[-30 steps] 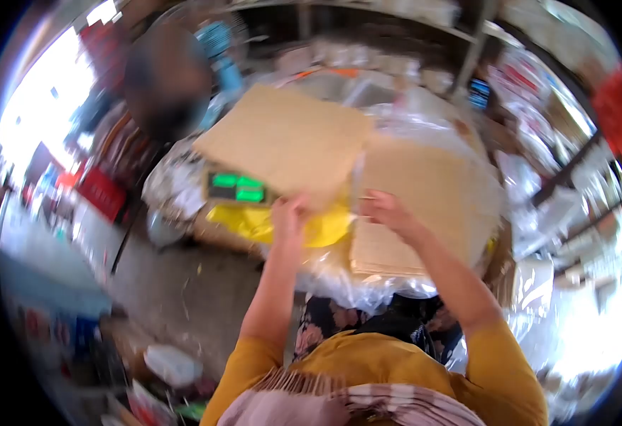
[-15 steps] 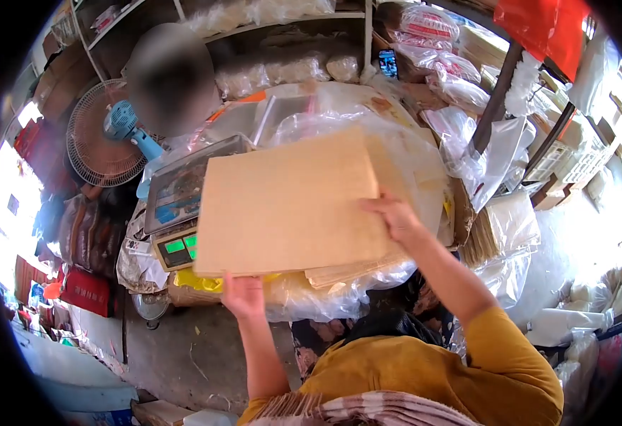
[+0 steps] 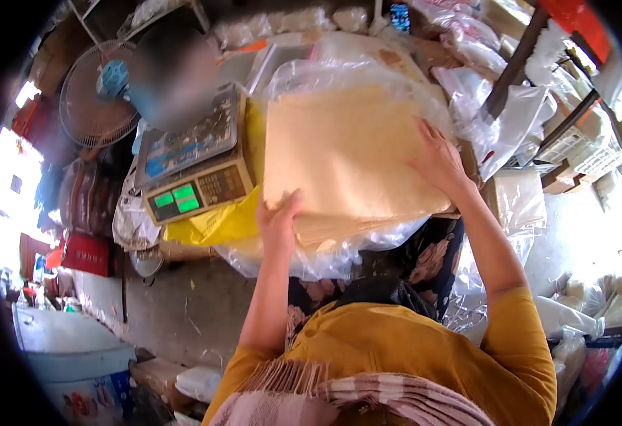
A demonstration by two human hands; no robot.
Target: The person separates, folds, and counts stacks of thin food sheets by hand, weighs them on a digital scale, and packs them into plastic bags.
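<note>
A stack of flat brown kraft paper sheets [image 3: 346, 153] lies on clear plastic wrap [image 3: 325, 263] in front of me. My left hand [image 3: 277, 216] grips its near left corner, thumb on top and the other fingers hidden at the edge. On the stack's right side rests my right hand [image 3: 440, 162], open, with its fingers spread against the paper. Left of the stack stands a digital scale [image 3: 197, 195] with lit green displays and a dark tray on top. A yellow plastic bag [image 3: 215, 226] lies between scale and paper.
A fan [image 3: 98, 92] stands at the far left, near a blurred person. Plastic-wrapped packs [image 3: 290, 23] line the shelf behind. Clear plastic bags [image 3: 520, 124] hang and lie at the right, beside a dark post. A red box [image 3: 87, 253] sits lower left.
The raised brown sheets have come down to the right onto the stack, away from the scale. My right hand has gone from gripping their edge to lying flat. My view has tilted downward.
</note>
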